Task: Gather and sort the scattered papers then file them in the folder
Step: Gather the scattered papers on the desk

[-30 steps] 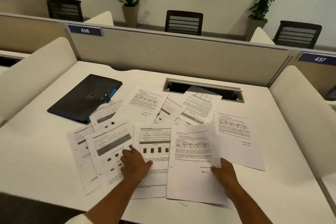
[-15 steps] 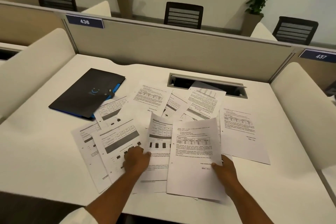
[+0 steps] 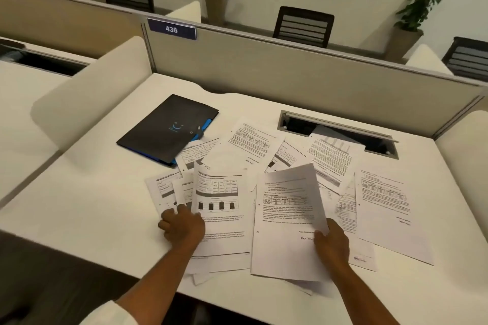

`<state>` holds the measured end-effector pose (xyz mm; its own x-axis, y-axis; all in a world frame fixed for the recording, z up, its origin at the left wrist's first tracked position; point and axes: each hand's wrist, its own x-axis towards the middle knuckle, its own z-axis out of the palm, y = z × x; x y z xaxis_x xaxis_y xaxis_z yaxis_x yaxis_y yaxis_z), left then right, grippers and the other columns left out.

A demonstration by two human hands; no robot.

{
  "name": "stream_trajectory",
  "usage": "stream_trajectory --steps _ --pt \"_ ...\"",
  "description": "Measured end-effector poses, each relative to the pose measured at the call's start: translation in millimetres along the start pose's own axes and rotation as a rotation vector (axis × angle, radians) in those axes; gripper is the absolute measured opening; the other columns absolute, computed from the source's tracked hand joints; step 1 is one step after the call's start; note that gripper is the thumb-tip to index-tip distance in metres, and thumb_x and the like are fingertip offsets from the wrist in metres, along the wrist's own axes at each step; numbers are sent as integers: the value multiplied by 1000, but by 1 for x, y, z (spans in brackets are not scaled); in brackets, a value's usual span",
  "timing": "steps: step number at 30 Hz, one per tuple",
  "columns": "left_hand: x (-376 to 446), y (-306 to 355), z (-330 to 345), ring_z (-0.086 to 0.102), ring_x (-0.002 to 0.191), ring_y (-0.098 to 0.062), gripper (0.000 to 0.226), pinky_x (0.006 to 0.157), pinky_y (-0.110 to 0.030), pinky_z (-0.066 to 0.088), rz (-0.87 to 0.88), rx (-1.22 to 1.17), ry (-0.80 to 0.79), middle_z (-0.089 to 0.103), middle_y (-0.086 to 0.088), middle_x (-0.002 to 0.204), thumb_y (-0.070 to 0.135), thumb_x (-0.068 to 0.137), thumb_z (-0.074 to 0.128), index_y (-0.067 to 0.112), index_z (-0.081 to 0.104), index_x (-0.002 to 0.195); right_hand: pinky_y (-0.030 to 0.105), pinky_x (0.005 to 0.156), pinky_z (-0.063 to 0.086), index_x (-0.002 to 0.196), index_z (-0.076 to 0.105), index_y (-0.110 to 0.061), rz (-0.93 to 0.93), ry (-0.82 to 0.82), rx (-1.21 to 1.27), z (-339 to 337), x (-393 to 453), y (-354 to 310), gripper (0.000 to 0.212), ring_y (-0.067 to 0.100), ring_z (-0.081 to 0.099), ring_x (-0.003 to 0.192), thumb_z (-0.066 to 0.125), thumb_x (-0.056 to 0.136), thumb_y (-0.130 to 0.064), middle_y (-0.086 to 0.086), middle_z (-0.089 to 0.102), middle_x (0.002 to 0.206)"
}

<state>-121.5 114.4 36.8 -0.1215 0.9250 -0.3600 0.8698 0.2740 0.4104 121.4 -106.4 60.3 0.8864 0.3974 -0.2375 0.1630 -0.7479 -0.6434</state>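
Note:
Several printed sheets lie scattered over the white desk (image 3: 87,208). My left hand (image 3: 182,227) grips the left edge of a bar-chart sheet (image 3: 219,200), whose top lifts off the pile. My right hand (image 3: 330,241) pinches the right edge of a text sheet (image 3: 285,221), also raised at its top. More papers (image 3: 383,203) spread to the right and behind. A closed black folder (image 3: 166,129) with a blue spine lies at the back left, its near corner over one sheet.
A cable slot (image 3: 338,129) opens in the desk behind the papers, one sheet overlapping its edge. A grey partition (image 3: 290,76) closes the back, with padded dividers (image 3: 87,92) at both sides. Chairs and potted plants stand beyond.
Both hands have taken hold of their sheets and raised them; the bar-chart sheet slid left over its neighbours. The camera view swung to the left.

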Motion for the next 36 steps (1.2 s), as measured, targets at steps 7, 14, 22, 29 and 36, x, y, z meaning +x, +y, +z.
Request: stream_trajectory --steps 7,14,22,29,36 --pt "11 4 -7 50 107 -36 41 88 -45 52 40 -285 -114 43 -18 125 18 83 74 12 49 115 48 100 49 138 53 -9 21 -45 -20 19 -2 1 40 38 59 118 57 98 -12 16 62 134" --pt "20 1 -11 61 86 -20 57 65 -27 56 40 -682 -219 57 -3 108 1 83 71 19 27 114 53 103 50 138 54 -7 68 -44 20 20 3 2 41 39 59 118 59 98 -12 17 62 133" --pt "61 39 -45 64 109 -29 34 89 -46 56 302 -581 -348 66 -2 121 18 93 63 20 58 127 55 100 51 131 58 -10 135 -21 145 21 1 7 36 35 62 108 61 96 -13 14 66 125" --pt "92 86 -36 62 113 -32 33 92 -44 54 387 -351 -291 64 -11 123 18 90 69 12 59 121 51 98 52 134 57 -12 173 31 152 27 0 1 38 35 62 109 61 95 -14 12 66 126" --pt "116 124 -14 64 108 -31 31 96 -45 52 461 -104 -216 68 -12 115 24 86 73 11 64 113 49 98 52 132 60 -9 217 97 170 25 13 -6 39 35 62 111 61 93 -10 14 68 124"
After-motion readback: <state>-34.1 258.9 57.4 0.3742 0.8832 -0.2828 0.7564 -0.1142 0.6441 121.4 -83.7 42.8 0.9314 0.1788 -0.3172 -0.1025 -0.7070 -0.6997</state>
